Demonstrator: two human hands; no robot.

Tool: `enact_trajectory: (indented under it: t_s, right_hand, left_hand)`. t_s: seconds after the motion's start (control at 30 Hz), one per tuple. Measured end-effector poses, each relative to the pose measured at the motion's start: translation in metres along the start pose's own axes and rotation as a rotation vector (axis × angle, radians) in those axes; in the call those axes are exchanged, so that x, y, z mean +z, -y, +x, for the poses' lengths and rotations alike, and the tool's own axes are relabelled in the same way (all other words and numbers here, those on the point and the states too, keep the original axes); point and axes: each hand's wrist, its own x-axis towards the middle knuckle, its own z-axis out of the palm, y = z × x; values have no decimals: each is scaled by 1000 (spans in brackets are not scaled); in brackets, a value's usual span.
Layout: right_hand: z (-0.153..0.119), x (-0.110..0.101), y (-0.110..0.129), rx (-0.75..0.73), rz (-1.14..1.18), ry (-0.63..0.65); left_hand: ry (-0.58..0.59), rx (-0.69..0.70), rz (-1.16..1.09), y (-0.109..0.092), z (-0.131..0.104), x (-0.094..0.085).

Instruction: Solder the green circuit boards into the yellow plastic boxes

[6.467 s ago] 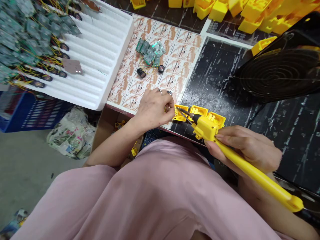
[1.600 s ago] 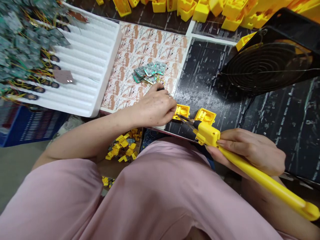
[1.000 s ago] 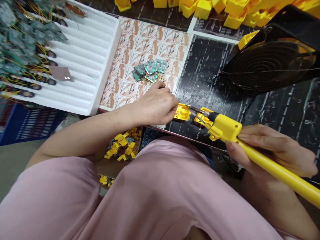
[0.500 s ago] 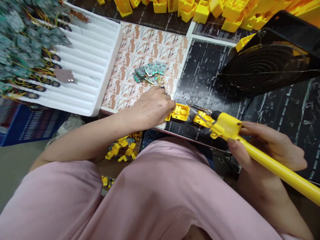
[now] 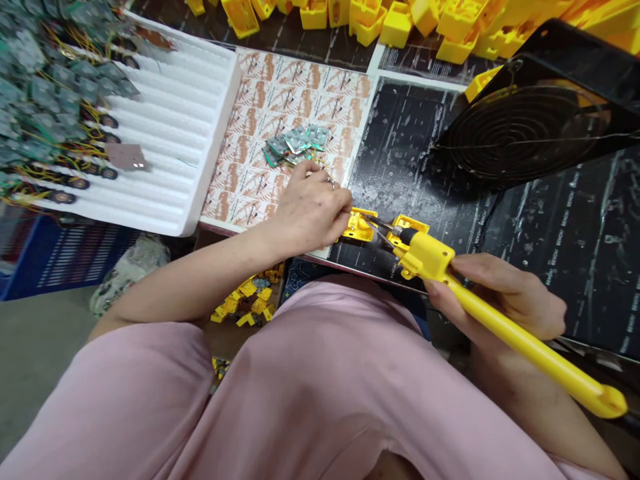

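My right hand [image 5: 500,293] is wrapped round a yellow soldering tool [image 5: 430,260]. Its metal tip reaches over an open yellow housing [image 5: 362,225] near the table's front edge. At the left side of that housing is my left hand [image 5: 320,207], with thumb and fingers pressed together; whatever lies between the fingertips is hidden. A second yellow housing [image 5: 413,227] sits to the right, partly behind the tool. Several green circuit boards [image 5: 299,140] with thin wires lie just beyond my left hand.
A white foam tray [image 5: 165,133] at the left bears many circuit boards with wires. The black fan [image 5: 525,127] stands at the right. Yellow housings [image 5: 397,25] line the back. Below the table are a blue crate [image 5: 65,257] and more yellow parts [image 5: 245,300].
My right hand has moved left with the soldering tool, bringing its tip over the housing. My left hand remains beside the housing, with its fingers slightly shifted.
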Motion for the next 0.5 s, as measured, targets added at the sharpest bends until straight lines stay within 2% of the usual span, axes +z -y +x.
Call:
enact_trajectory:
  t_s: [0.23, 0.37, 0.43, 0.5]
  right_hand:
    - [12, 3, 2, -166, -117, 109]
    - [22, -2, -2, -294, -153, 207]
    - [25, -8, -4, -246, -126, 240]
    - [24, -15, -6, -114, -123, 211]
  left_hand:
    - [35, 29, -2, 0, 4, -1]
    - [56, 50, -20, 3, 6, -2]
    - [60, 54, -19, 3, 7, -2]
    - [62, 55, -14, 4, 7, -2]
